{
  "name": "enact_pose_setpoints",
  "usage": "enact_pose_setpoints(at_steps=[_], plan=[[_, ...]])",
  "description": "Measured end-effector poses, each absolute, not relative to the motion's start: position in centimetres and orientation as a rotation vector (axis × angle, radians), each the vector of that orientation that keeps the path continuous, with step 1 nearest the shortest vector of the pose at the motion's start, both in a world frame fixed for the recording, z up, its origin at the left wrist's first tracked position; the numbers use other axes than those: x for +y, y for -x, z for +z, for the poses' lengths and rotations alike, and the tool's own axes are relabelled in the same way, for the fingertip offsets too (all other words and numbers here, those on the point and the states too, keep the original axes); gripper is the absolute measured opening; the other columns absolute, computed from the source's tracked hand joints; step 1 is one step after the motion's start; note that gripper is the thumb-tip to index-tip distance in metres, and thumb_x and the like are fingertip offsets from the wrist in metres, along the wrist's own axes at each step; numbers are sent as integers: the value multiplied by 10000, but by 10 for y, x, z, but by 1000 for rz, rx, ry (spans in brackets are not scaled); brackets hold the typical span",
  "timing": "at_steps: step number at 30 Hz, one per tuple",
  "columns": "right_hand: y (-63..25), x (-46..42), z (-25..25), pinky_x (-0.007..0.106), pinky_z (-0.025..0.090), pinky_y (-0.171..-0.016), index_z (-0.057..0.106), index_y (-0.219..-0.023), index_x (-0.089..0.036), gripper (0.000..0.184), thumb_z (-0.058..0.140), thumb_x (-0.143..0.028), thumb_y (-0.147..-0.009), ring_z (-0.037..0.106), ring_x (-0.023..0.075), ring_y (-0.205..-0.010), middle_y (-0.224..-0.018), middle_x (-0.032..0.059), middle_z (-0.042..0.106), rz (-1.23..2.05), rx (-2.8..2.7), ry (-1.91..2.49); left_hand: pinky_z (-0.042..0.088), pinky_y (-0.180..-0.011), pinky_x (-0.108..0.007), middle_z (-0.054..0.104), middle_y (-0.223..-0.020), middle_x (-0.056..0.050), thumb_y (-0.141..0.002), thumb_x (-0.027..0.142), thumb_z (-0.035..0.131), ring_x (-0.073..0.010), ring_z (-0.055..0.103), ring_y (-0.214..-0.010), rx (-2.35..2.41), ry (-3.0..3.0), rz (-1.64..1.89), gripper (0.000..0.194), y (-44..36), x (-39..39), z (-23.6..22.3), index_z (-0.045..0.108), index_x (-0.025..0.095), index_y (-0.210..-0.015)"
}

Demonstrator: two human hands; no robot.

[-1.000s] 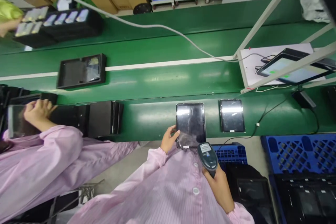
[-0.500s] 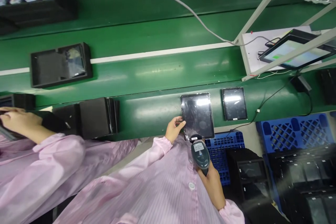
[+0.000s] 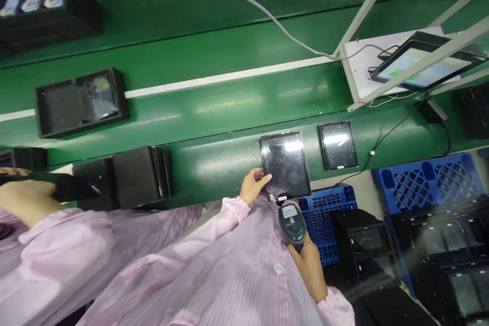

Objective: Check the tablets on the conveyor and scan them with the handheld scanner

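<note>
Head view: left hand, fingers partly curled, pinches left edge of tablet; right hand, fingers wrapped round scanner near tablet's lower edge.

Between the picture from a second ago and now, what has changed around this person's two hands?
The right hand has brought the scanner leftward, so its head now sits close by the white label at the near end of the tablet. Neither hand has let go of anything. The left hand stays at the tablet's left edge; the second tablet still lies to the right.
</note>
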State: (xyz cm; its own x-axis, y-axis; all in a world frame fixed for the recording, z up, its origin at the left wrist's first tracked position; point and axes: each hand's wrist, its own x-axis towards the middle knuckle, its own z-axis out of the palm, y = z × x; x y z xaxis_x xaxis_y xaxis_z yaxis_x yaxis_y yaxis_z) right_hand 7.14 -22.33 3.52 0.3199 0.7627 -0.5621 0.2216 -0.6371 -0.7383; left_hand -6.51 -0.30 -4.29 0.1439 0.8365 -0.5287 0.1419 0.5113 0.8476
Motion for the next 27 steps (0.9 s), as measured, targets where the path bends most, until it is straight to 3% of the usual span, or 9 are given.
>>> enact_pose_setpoints(at_steps=[5,8,12,16,19,23,27], plan=[[-79,-225,40,345,570,-867,661,-1299,-170,458,613,-369,-889,738,303,-1052,-1137,106,778,1252,-840,1984,542,-799,-361,709,-935,-81,-547,421,985,-204,662,-844,1449,-952,605,636,63,2,-48,646,139,-1005],[-92,-225,43,341,563,-895,695,-1225,-162,400,606,-381,-903,733,294,-1044,-1126,113,777,1174,-794,1980,532,-766,-340,700,-885,-54,-488,418,999,-197,656,-827,1456,-880,594,646,60,5,-47,643,158,-961],[-119,-227,47,343,562,-861,728,-1117,-148,384,609,-444,-905,728,285,-966,-1051,123,778,1013,-696,2017,536,-801,-331,744,-915,-64,-539,478,968,-205,677,-858,1302,-861,538,609,56,3,-32,692,154,-976],[-154,-233,50,347,549,-733,728,-913,-152,374,656,-516,-872,696,272,-775,-807,99,746,904,-594,2065,557,-809,-322,770,-1008,-64,-596,494,945,-224,702,-926,1250,-870,519,571,51,0,-2,705,177,-1006],[-189,-239,51,332,497,-634,639,-733,-191,404,647,-571,-871,619,234,-616,-625,47,648,911,-518,2074,567,-749,-313,776,-1027,-58,-594,483,956,-221,724,-882,1228,-758,468,629,38,-1,18,664,199,-1074],[-245,-247,56,331,462,-639,565,-648,-218,449,614,-601,-877,584,218,-586,-588,32,600,862,-459,2100,556,-706,-289,753,-945,-35,-603,463,961,-179,711,-780,1150,-676,498,627,-19,1,22,636,188,-1063],[-294,-254,57,332,463,-658,583,-646,-219,472,595,-642,-856,596,228,-617,-605,45,616,797,-457,2188,515,-647,-239,700,-847,6,-562,419,977,-141,672,-727,1099,-669,538,603,-123,8,-8,614,194,-989]])
